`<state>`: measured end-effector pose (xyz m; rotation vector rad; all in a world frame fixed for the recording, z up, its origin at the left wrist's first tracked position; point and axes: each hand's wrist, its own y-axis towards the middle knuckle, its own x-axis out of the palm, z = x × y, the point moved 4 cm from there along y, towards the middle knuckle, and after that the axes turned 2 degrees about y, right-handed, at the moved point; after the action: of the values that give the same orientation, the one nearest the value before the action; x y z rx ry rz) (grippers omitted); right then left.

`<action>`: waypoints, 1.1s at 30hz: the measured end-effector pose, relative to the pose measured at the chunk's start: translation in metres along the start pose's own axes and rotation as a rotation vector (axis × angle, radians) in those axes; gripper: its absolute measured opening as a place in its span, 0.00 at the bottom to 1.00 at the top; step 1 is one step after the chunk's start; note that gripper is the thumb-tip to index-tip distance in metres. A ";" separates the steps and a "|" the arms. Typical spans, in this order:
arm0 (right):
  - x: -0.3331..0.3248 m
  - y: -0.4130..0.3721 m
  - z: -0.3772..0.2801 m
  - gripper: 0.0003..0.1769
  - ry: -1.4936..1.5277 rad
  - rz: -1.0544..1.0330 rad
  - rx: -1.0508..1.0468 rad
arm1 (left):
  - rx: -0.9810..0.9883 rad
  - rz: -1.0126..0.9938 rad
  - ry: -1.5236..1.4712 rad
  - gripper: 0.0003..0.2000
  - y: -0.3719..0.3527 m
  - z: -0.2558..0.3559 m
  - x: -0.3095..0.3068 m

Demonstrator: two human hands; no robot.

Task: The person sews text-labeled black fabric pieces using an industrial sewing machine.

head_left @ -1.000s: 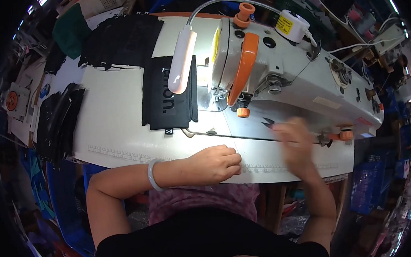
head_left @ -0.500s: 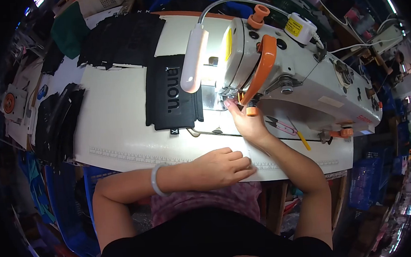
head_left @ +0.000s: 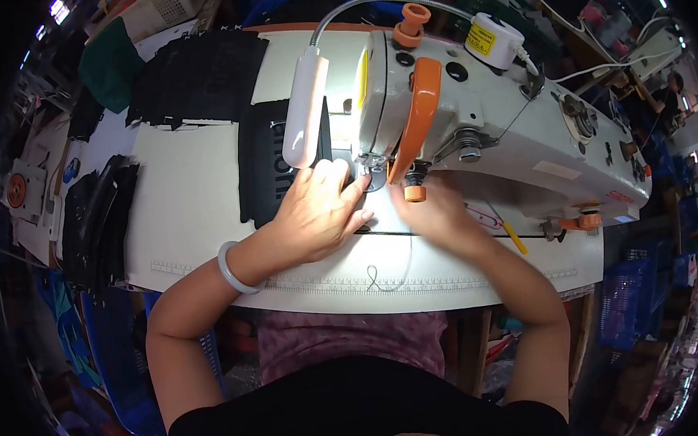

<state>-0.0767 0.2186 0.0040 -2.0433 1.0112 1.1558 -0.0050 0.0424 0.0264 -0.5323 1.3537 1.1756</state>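
My left hand (head_left: 317, 214) is beside the needle area of the sewing machine (head_left: 511, 120), under the lamp. Its index finger reaches to the presser foot (head_left: 371, 165), with the thumb apart below and nothing visible between them. My right hand (head_left: 438, 211) is on the other side of the needle, blurred, its fingers partly hidden behind the orange knob (head_left: 415, 193). A thin thread (head_left: 374, 279) lies looped on the table near the printed ruler. A black fabric piece with white lettering (head_left: 258, 171) lies left of the machine, partly covered by my left hand and the lamp.
A white lamp (head_left: 307, 113) on a bent neck hangs by the machine head. Thread snips (head_left: 485, 216) and a yellow-handled tool (head_left: 515, 238) lie under the machine arm. Stacks of black pieces (head_left: 200, 71) (head_left: 101, 221) lie at the left. Blue baskets (head_left: 629, 297) stand below the table.
My left hand has risen from the table's front edge to the needle area, over the fabric's edge. My right hand has shifted slightly right. The looped thread now shows on the table.
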 end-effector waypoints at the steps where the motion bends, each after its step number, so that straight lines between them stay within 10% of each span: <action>1: -0.003 0.011 0.019 0.18 0.021 -0.016 0.091 | 0.000 -0.005 0.001 0.20 -0.003 -0.002 -0.004; 15: -0.044 0.063 0.074 0.23 -0.397 0.278 0.025 | -0.031 -0.048 -0.353 0.17 -0.032 -0.038 -0.009; 27: 0.014 0.041 0.049 0.25 -0.050 -0.444 0.080 | 0.043 -0.030 -0.354 0.12 0.004 -0.047 0.006; 33: -0.010 0.025 0.020 0.22 0.015 -0.018 -0.089 | 0.072 0.016 -0.326 0.11 0.011 -0.052 0.008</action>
<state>-0.1099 0.2238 0.0009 -2.1289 0.9627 1.1979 -0.0404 0.0042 0.0116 -0.2636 1.1162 1.1650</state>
